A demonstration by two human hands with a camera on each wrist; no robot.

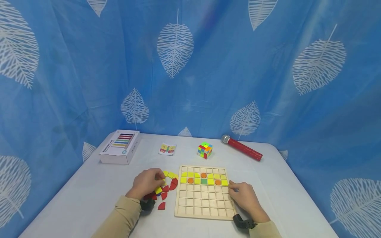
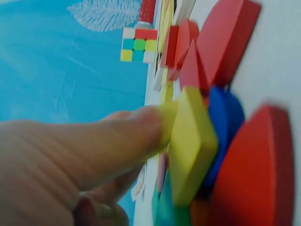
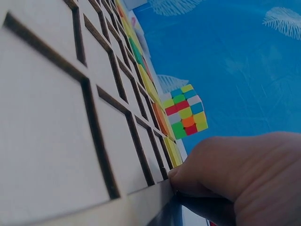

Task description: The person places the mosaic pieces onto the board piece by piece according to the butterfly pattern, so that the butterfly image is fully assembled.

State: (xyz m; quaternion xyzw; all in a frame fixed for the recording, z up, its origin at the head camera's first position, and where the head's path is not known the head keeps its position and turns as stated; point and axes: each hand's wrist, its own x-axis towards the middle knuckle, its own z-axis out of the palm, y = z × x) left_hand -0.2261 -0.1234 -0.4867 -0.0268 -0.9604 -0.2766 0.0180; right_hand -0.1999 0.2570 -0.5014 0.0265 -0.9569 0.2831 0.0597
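Observation:
A wooden grid board (image 1: pixel 204 201) lies on the table between the hands. Two of its upper rows hold yellow tiles (image 1: pixel 210 181), orange round pieces (image 1: pixel 218 182) and a green square (image 1: pixel 203 181). My left hand (image 1: pixel 146 182) is over a loose pile left of the board, its thumb and fingers pinching a yellow piece (image 2: pixel 168 125). Close by are another yellow block (image 2: pixel 193 146), a blue piece (image 2: pixel 223 127) and red quarter-round pieces (image 2: pixel 254 179). My right hand (image 1: pixel 244 195) grips the board's right edge, thumb beside the end yellow tile (image 3: pixel 172 151).
Behind the board stand a puzzle cube (image 1: pixel 205 150) and a small pattern card (image 1: pixel 167 149). A white box (image 1: pixel 120 147) is at the back left, and a red microphone (image 1: pixel 244 149) lies at the back right. A blue leaf-print curtain (image 1: pixel 190 66) hangs behind the table.

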